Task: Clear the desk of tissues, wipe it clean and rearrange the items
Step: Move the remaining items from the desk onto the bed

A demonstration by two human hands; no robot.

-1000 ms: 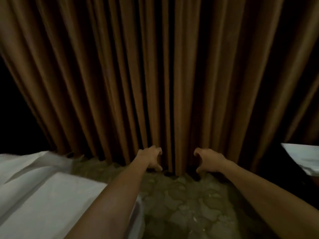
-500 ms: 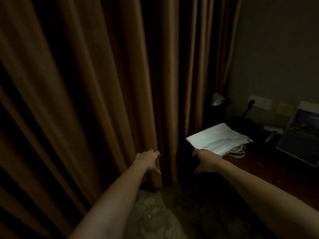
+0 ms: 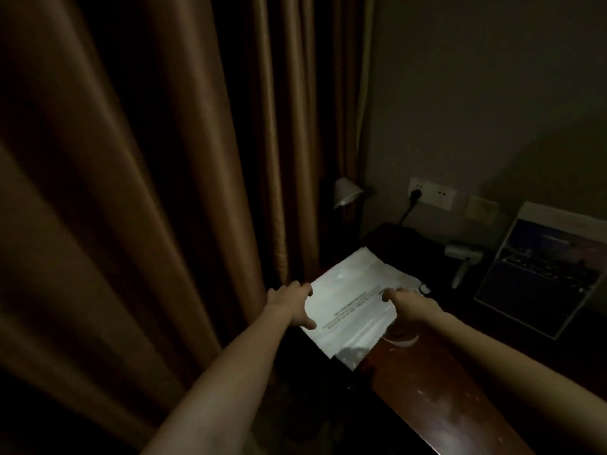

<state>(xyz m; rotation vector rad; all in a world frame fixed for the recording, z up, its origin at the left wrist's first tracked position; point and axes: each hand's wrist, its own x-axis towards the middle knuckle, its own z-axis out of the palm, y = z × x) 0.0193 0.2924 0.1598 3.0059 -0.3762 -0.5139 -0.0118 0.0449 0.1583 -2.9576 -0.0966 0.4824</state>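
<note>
The view has swung from the brown pleated curtain (image 3: 131, 192) to the dark reddish wooden desk (image 3: 443, 405) by the wall. The left hand (image 3: 290, 302) and right hand (image 3: 407, 303) now flank a white printed plastic sheet (image 3: 348, 300) on the desk's near corner. Their fingers are loosely curled and grasp nothing, though contact cannot be told. Clearing seems about to begin, but no tissues are discernible in the dimness.

The printed lines on the white bag (image 3: 351, 303) are too blurred to read.
</note>
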